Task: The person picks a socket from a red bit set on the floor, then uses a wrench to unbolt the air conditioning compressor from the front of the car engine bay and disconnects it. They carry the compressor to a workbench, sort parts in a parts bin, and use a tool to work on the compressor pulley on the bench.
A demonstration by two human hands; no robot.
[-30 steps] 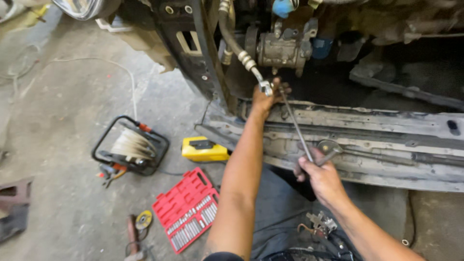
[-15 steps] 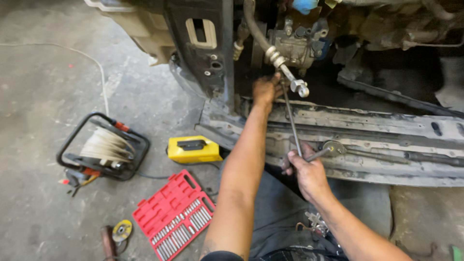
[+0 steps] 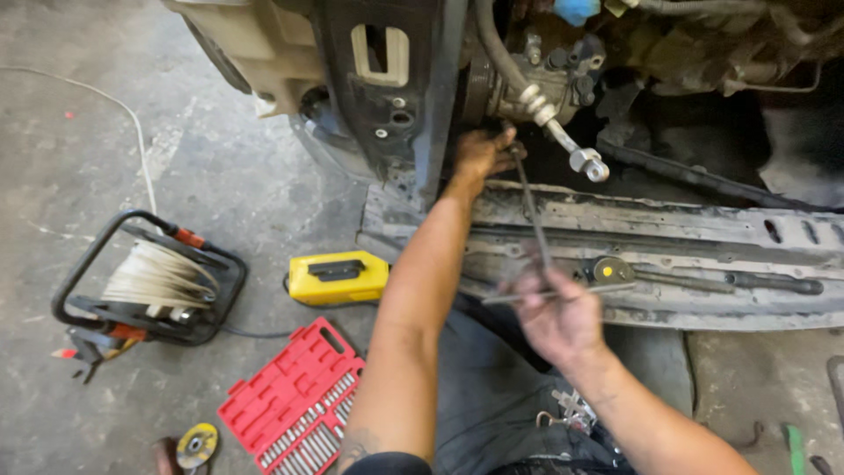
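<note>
My left hand (image 3: 479,158) reaches up into the underside of a vehicle and grips the far end of a long thin metal extension rod (image 3: 530,211), close to an engine part with a hose (image 3: 536,101). My right hand (image 3: 556,315) is closed around the near end of the same rod, at a thin crossbar handle that sticks out to both sides. The rod runs slanted between my two hands, over a dirty metal crossmember (image 3: 686,237).
A ratchet wrench (image 3: 703,280) lies on the crossmember to the right of my right hand. On the concrete floor to the left are a yellow case (image 3: 337,276), an open red socket set (image 3: 294,403), a black cable reel (image 3: 149,281) and a grinding disc (image 3: 196,445).
The view has shifted, so the floor items sit further right in frame. My right hand slid down and left along the rod and is blurred, turning the crossbar handle. My left hand stays at the rod's far end.
</note>
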